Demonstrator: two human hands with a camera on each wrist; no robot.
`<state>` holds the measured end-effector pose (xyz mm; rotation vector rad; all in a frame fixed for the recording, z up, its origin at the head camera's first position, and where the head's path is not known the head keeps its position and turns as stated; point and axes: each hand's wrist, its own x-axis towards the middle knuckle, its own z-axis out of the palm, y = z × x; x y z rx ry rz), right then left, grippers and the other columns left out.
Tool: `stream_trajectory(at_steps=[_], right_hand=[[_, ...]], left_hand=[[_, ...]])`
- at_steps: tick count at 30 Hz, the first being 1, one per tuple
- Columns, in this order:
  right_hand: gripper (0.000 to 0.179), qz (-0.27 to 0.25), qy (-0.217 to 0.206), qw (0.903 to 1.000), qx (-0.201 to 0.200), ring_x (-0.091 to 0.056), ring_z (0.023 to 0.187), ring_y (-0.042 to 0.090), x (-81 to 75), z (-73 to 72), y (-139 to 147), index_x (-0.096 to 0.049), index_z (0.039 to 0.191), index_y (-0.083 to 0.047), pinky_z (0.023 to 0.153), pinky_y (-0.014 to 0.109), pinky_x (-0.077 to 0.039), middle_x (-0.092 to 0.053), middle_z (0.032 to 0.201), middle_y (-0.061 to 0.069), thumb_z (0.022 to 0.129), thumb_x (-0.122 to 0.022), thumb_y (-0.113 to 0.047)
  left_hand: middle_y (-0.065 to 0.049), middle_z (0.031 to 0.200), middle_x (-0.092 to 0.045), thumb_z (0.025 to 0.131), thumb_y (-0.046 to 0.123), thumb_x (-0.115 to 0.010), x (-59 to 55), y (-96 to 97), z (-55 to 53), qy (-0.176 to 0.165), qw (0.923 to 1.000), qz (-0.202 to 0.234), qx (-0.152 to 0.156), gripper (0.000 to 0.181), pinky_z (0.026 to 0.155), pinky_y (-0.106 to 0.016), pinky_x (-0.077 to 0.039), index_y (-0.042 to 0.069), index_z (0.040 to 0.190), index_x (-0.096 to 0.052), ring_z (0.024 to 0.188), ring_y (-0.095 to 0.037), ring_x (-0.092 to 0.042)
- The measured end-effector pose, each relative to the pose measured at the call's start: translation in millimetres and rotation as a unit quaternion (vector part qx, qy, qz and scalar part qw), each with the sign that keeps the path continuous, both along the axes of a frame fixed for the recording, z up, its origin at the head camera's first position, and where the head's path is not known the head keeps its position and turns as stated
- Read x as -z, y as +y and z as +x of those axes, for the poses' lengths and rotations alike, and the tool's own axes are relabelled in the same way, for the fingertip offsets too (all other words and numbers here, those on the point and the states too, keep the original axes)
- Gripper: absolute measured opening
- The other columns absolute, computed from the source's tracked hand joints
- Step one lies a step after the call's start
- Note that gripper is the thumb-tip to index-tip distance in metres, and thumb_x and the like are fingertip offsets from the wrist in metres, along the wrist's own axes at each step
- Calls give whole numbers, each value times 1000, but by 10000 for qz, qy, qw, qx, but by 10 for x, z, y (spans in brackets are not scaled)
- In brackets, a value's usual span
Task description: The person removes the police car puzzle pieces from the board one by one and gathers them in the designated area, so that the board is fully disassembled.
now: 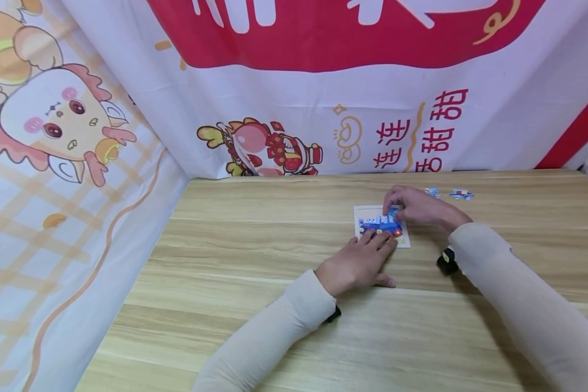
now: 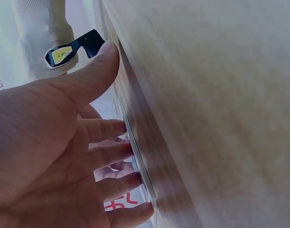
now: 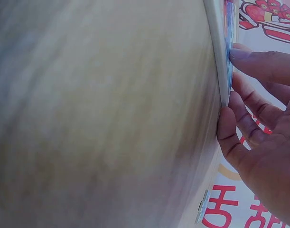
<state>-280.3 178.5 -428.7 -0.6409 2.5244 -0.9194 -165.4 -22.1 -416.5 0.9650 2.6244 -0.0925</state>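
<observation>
A small jigsaw puzzle (image 1: 379, 224) with a white border and a picture of a blue vehicle lies flat on the table. My left hand (image 1: 360, 264) rests at its near edge, fingertips on the picture and border, thumb out on the wood. In the left wrist view, the fingers (image 2: 114, 152) reach nearly straight onto the thin board. Over the puzzle's far right part, my right hand (image 1: 411, 204) touches the picture with bent fingers. Seen from the right wrist, the thumb and fingers (image 3: 258, 107) are spread along the board's edge, with no loose piece showing between them.
Two loose puzzle pieces, one pale blue (image 1: 432, 192) and one with red and yellow (image 1: 461, 194), lie near the table's back edge, behind my right forearm. A printed cloth (image 1: 274, 98) hangs behind the wooden table (image 1: 255, 228) and along its left side.
</observation>
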Motion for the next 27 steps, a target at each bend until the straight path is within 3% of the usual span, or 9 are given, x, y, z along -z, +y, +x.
stream_trajectory(at_steps=[10,27], right_hand=[[20,118,-61,9999,97,-50,133,42,2,-5,-21,-74,99,-9,118,68,-32,-58,132,18,93,-64,8],[21,111,204,9997,86,-55,124,40,36,3,-64,-71,97,-8,113,65,-39,-59,123,18,92,-62,11]], left_hand=[[5,175,-23,98,66,-58,12,3,11,68,10000,-7,-12,87,125,-47,-35,24,167,-28,162,-25,-22],[6,175,-22,97,66,-59,9,-3,10,-40,10000,2,-72,87,126,-47,-34,25,167,-27,163,-24,-20]])
